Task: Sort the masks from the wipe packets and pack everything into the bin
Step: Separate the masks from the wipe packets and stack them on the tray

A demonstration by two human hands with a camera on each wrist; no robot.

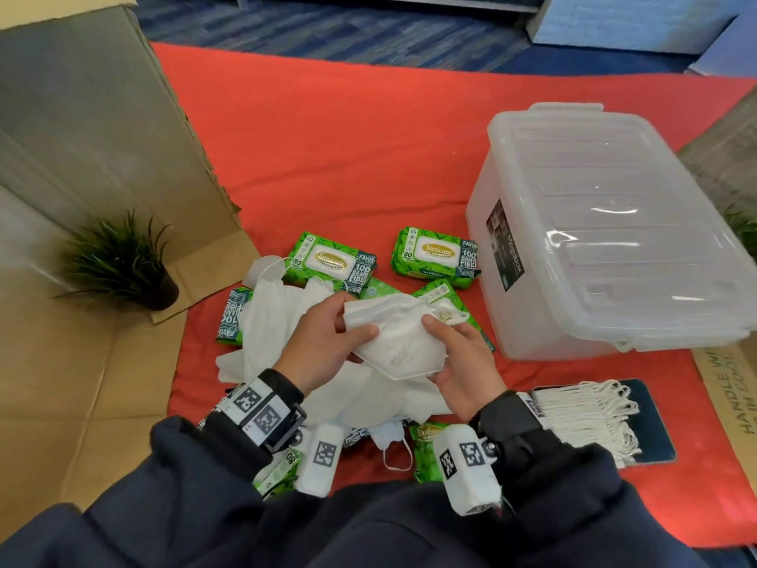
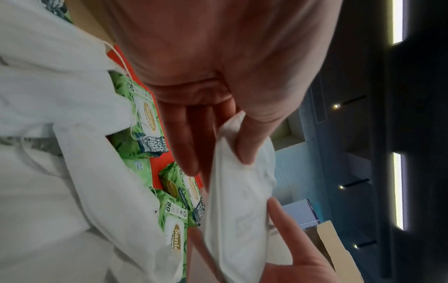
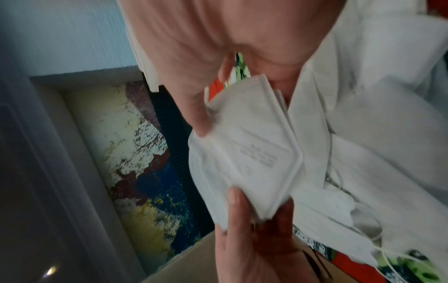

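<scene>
Both hands (image 1: 323, 342) (image 1: 463, 362) pinch mask stack (image 1: 399, 342) btwn thumbs & fingers.

Left hand (image 1: 323, 342) and right hand (image 1: 463, 368) both raised, fingers pinching.

**Red cloth surface and its load**

A red cloth (image 1: 327, 129) covers the surface. At the centre lies a pile of white masks (image 1: 270, 321) over green wipe packets (image 1: 332, 262); one more packet (image 1: 436, 256) sits at 1 o'clock from the pile, apart from it. At 3 o'clock stands a clear plastic bin (image 1: 606, 239) with its lid on. At 4 o'clock a dark tray (image 1: 651, 428) carries a neat row of white masks (image 1: 581, 412). At 9 o'clock, flattened cardboard (image 1: 82, 383) bears a small potted plant (image 1: 123, 264).
</scene>
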